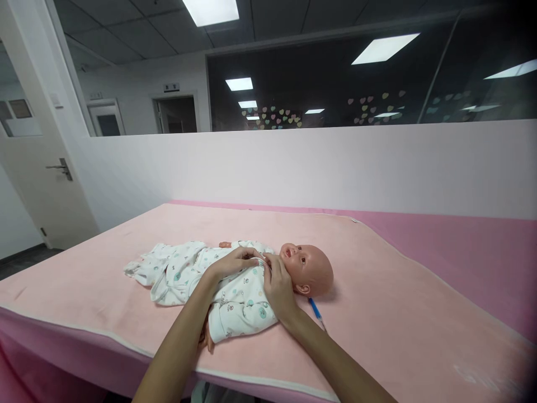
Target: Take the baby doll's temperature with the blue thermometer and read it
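White partition wall (293,168) runs across the back, with dark glazing (335,84) above it carrying pastel heart stickers (272,118); a white door (37,168) with a lever handle stands at 9 o'clock. Ceiling light panels (210,10) are lit overhead.

Bench (461,263): covered in deep pink, with a paler pink blanket (377,313) spread over most of it.

Baby doll (310,267): lying on its back near the middle of the blanket, head toward 3 o'clock, feet toward 9 o'clock. It wears a white patterned sleepsuit (235,296). One small doll hand shows at the far side of the chest, another at the near cuff by the blanket edge.

Left hand (230,262): palm down on the doll's chest, fingers curled onto the sleepsuit fabric near the collar. Grip appears lightly closed on the cloth; whether fabric is actually pinched cannot be told.

Right hand (279,288): at the doll's neck and shoulder, at 3 o'clock of the left hand, fingers bent against the collar just under the chin. Its grip cannot be told either.

Blue pen (316,313): lying on the blanket just beside the right wrist, at 6 o'clock of the doll's head.
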The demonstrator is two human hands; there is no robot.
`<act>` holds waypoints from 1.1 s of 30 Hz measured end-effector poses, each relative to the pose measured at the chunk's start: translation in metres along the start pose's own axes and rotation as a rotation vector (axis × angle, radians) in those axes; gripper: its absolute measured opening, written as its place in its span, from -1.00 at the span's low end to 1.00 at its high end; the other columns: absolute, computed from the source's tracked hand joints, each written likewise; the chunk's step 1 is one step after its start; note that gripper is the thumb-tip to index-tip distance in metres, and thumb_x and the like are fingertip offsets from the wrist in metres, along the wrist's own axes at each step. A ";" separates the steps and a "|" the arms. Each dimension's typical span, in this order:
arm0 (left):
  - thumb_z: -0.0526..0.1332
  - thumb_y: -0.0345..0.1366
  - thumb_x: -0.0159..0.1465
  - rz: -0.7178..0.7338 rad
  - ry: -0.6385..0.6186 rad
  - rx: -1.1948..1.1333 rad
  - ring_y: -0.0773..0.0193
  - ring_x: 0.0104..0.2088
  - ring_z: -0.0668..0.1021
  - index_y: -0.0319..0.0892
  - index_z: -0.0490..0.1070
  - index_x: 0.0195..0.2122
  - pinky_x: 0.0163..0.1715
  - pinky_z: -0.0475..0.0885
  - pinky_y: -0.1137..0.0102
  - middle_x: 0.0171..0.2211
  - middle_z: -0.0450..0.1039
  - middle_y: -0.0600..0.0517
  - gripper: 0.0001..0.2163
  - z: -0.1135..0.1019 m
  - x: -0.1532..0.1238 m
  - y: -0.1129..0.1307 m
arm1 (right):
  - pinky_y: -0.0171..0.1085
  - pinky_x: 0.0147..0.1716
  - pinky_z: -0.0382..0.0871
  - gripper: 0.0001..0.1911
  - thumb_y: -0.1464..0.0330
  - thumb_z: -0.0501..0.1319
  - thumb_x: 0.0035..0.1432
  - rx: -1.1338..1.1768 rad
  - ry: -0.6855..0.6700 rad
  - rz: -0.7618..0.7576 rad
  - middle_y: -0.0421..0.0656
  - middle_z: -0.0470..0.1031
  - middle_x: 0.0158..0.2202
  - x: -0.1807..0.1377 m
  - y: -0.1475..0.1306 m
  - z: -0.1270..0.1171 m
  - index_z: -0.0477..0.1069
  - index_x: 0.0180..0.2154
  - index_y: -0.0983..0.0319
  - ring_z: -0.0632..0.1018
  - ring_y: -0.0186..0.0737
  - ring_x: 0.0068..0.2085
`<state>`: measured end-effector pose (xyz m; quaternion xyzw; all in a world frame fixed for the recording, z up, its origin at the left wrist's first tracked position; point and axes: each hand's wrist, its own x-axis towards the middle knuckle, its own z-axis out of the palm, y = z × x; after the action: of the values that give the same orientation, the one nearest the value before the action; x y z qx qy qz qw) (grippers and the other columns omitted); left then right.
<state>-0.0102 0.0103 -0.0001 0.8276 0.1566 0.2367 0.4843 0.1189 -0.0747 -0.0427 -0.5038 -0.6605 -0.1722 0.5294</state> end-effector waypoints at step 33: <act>0.18 -0.29 0.10 -0.086 0.195 -0.314 0.30 -0.27 0.45 -0.19 0.35 -0.14 -0.26 0.30 0.43 -0.28 0.44 -0.04 -0.73 0.001 -0.006 0.001 | -0.25 -0.30 0.29 -0.85 0.47 -0.01 0.09 -0.010 -0.128 0.035 -0.12 0.36 -0.38 0.002 -0.002 -0.003 0.31 -0.34 0.24 0.39 -0.22 -0.32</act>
<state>-0.0148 0.0058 -0.0015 0.7073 0.1993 0.3165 0.5999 0.1184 -0.0771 -0.0396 -0.5280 -0.6833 -0.1334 0.4864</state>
